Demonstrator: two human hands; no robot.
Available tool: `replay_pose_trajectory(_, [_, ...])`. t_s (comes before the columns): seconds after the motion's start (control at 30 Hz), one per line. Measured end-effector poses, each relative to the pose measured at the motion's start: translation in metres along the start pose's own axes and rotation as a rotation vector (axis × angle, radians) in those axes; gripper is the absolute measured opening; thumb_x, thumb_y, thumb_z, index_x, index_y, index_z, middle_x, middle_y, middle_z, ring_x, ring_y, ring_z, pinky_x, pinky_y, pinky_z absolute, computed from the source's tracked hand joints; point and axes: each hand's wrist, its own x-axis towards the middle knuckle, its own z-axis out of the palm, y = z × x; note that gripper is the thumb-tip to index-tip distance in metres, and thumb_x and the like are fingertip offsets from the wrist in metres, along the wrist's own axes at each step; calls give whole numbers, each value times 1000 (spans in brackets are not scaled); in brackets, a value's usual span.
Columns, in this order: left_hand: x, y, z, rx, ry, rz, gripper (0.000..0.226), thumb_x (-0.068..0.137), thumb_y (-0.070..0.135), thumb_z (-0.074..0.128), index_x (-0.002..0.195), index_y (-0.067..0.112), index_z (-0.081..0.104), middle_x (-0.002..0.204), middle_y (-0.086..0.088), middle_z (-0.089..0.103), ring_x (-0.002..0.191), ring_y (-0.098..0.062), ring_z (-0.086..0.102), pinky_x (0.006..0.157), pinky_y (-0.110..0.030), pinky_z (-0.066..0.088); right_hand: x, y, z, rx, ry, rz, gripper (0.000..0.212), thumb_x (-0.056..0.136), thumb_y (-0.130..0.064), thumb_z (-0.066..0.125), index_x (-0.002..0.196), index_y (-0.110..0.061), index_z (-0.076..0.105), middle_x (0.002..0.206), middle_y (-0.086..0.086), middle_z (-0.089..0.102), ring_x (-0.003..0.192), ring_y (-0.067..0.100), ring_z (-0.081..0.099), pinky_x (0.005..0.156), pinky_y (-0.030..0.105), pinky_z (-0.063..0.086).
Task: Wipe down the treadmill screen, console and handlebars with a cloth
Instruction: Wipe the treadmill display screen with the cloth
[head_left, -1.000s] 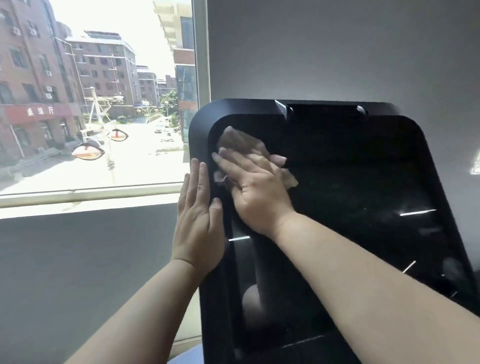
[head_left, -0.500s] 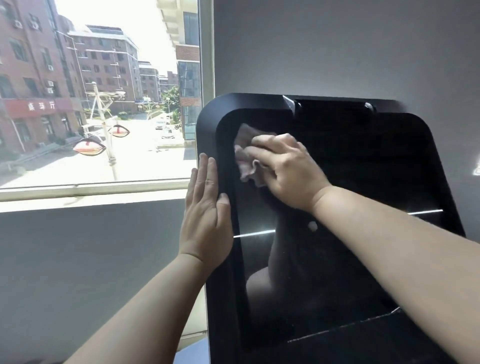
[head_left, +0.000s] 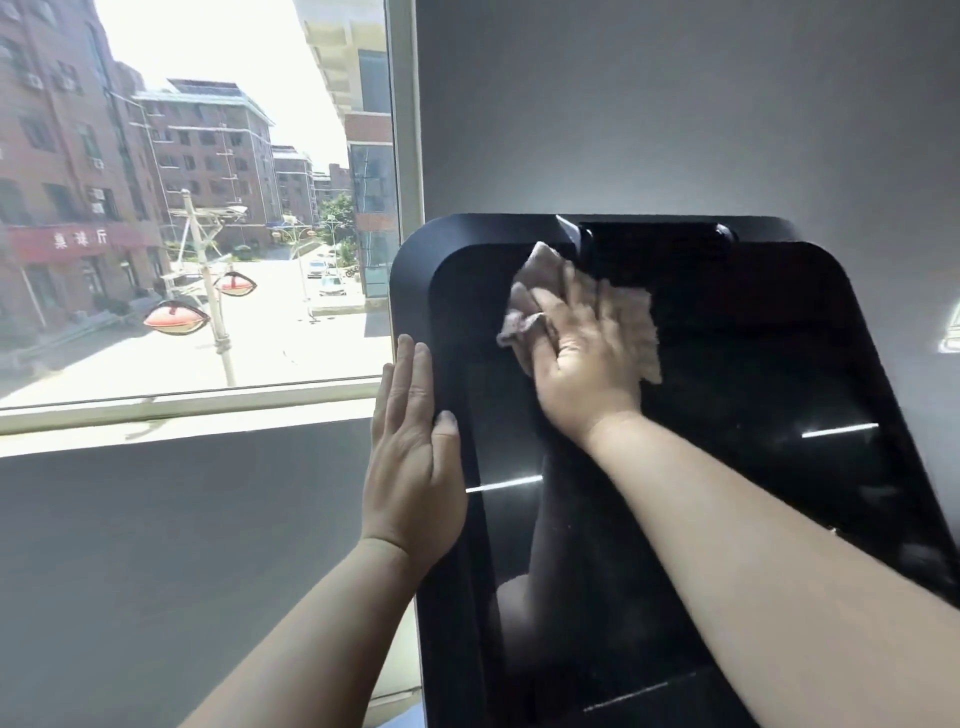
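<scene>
My right hand (head_left: 584, 358) lies palm-down high on the treadmill screen (head_left: 727, 415), forearm reaching in from the lower right, fingers spread and blurred as they press the cloth (head_left: 628, 322) flat against the glass. My left hand (head_left: 413, 467) rests flat along the screen's left bezel, fingers straight and together, thumb lying on the black frame, holding nothing. The cloth is pale pinkish, crumpled, with its corners sticking out above and to the right of my fingers. The screen is glossy black and reflects my arm and thin strips of light. Half a second ago my right hand was curled over a bunched cloth further left; now it sits flatter and closer to the top middle. The left hand has kept its place.
</scene>
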Motion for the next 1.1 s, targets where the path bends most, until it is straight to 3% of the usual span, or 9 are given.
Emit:
replay_pose_trajectory(0.1, [0, 0, -1, -9, -1, 2, 58, 91, 25, 26, 144, 35, 5, 155, 20, -2, 145, 2, -5, 119, -25, 1, -20, -40, 15, 16, -146, -171, 47, 100, -46, 33, 147, -44, 25, 159, -15, 15, 148, 19, -2, 118, 40, -11])
replay_pose_trajectory(0.23, [-2, 0, 1, 13, 5, -12, 60, 93, 27, 24, 150, 28, 7, 154, 21, -3, 144, 3, -5, 118, -20, 0, -4, -15, -7, -34, -289, -402, 57, 90, -57, 14, 147, -47, 19, 157, -21, 15, 147, 9, 6, 119, 38, -6])
replay_pose_trajectory(0.4, [-8, -2, 3, 8, 19, -31, 57, 94, 31, 22, 149, 29, 7, 152, 24, -4, 143, 6, -5, 115, -14, -1, -16, -8, 0, -23, -133, 1, 53, 100, -34, 36, 149, -43, 18, 160, -14, 9, 148, 14, 1, 119, 44, -9])
replay_pose_trajectory(0.57, [-9, -5, 3, -2, 30, -38, 56, 95, 33, 22, 149, 30, 7, 150, 26, -4, 142, 9, -5, 114, -12, -1, -46, -16, -7, -8, -354, -415, 53, 95, -48, 19, 148, -45, 14, 157, -22, 3, 145, 1, -7, 118, 34, -11])
replay_pose_trajectory(0.63, [-16, -5, 5, -15, 36, -46, 57, 95, 32, 22, 151, 26, 10, 150, 26, -3, 141, 11, -5, 111, -8, -3, -35, 17, -18, -63, -312, -294, 53, 96, -40, 26, 147, -48, 15, 158, -20, 5, 145, 2, -2, 117, 33, -8])
replay_pose_trajectory(0.77, [-27, -6, 6, -44, 44, -65, 51, 96, 31, 21, 145, 36, 7, 152, 25, -2, 141, 11, -4, 111, -7, -2, -43, 6, -11, -53, -115, 273, 53, 103, -38, 26, 152, -37, 5, 161, -7, -6, 148, 15, -10, 116, 41, -12])
replay_pose_trajectory(0.97, [-26, -11, 7, -69, 66, -55, 51, 96, 29, 23, 146, 33, 9, 154, 19, 2, 137, 18, -2, 109, -6, 1, -105, 1, -12, 6, -351, -444, 51, 96, -42, 33, 146, -46, 23, 157, -17, 5, 146, 7, -5, 118, 37, -9])
replay_pose_trajectory(1.03, [-35, -13, 8, -103, 67, -90, 54, 96, 29, 23, 149, 30, 13, 157, 16, 6, 135, 20, -1, 109, -4, 1, -90, 41, -20, -96, -300, -296, 52, 94, -40, 37, 144, -49, 28, 159, -13, 14, 147, 9, 7, 119, 40, 0])
replay_pose_trajectory(1.1, [-47, -14, 10, -131, 70, -127, 54, 97, 30, 23, 150, 31, 14, 157, 16, 11, 139, 14, 2, 110, -5, 2, -74, 57, -26, -135, -115, 192, 53, 96, -38, 30, 149, -41, 23, 161, -6, 12, 148, 15, 7, 119, 47, 4])
